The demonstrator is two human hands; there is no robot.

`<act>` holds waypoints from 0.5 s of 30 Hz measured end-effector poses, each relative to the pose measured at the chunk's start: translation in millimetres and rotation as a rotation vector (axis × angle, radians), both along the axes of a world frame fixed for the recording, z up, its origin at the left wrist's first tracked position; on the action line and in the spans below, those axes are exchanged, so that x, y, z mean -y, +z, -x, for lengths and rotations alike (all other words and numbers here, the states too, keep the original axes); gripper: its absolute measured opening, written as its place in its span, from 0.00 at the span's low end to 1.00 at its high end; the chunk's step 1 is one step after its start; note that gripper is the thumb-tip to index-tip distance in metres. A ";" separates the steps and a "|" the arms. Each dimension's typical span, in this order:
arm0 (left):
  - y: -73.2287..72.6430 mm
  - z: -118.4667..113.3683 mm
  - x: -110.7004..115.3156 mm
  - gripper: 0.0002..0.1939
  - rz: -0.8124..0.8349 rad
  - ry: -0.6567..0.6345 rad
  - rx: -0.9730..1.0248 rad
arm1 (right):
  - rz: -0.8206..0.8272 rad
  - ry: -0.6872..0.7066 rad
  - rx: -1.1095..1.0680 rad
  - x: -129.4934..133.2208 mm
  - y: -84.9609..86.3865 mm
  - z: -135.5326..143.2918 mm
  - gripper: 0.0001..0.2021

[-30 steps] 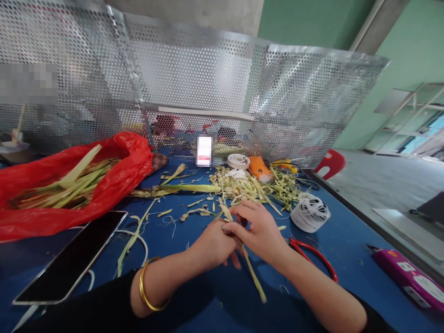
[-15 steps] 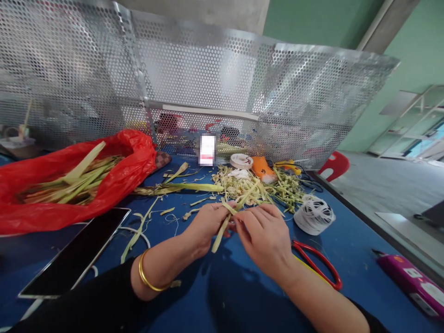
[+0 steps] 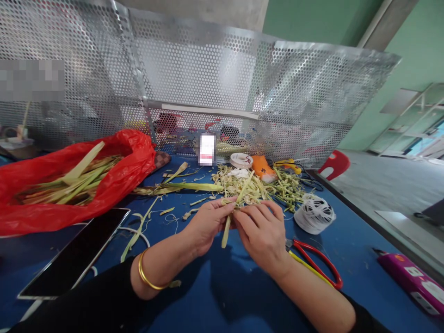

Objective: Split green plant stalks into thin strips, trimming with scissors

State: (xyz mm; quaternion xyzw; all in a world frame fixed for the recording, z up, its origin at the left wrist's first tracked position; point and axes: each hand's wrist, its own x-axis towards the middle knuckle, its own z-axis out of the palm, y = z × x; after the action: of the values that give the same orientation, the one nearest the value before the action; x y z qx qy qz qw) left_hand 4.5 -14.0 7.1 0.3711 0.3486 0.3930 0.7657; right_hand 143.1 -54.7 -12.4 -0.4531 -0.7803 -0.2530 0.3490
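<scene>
A pale green strip of dried leaf point(image 3: 226, 232) is pinched between my two hands, over the near side of a heap of leaf scraps point(image 3: 239, 185). My left hand point(image 3: 206, 226) is closed on it, thumb on top. From the right, my right hand point(image 3: 262, 231) bends over the same strip with its fingers closed; the fingertips are partly hidden. One end of the strip hangs down toward me, and another length points up and away. By my right wrist lie pliers with red and yellow handles point(image 3: 319, 259).
A red plastic bag point(image 3: 138, 152) of long leaves stands left, with a dark-screened device point(image 3: 76, 254) before it. Right are a white ribbon roll point(image 3: 315, 215) and a purple tool point(image 3: 411, 282). Behind the heap sit a tape roll point(image 3: 241, 160), an orange packet point(image 3: 263, 167) and a perforated metal screen point(image 3: 194, 69).
The strip has turned more upright, and its near end has swung right. My right hand has shifted slightly left, uncovering more of the pliers. Both hands keep hold.
</scene>
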 end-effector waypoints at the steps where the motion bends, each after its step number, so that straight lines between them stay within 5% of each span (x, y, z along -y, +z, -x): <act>1: -0.8 -0.4 -0.4 0.13 -0.003 0.012 0.019 | 0.004 -0.003 0.005 -0.4 -0.4 0.2 0.05; 11: -7.9 -0.8 0.2 0.16 -0.003 0.099 0.011 | -0.087 0.203 0.375 -0.8 -8.1 4.5 0.10; 15: -11.4 -1.9 0.6 0.19 -0.039 0.073 -0.022 | -0.038 0.220 0.153 0.5 -4.9 3.4 0.09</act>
State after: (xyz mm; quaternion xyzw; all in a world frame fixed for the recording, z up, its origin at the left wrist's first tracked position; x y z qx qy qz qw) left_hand 6.3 -14.6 -4.4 0.3775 0.3625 0.4232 0.7396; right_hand 139.7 -55.1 -17.3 -0.3377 -0.8446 -0.2617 0.3226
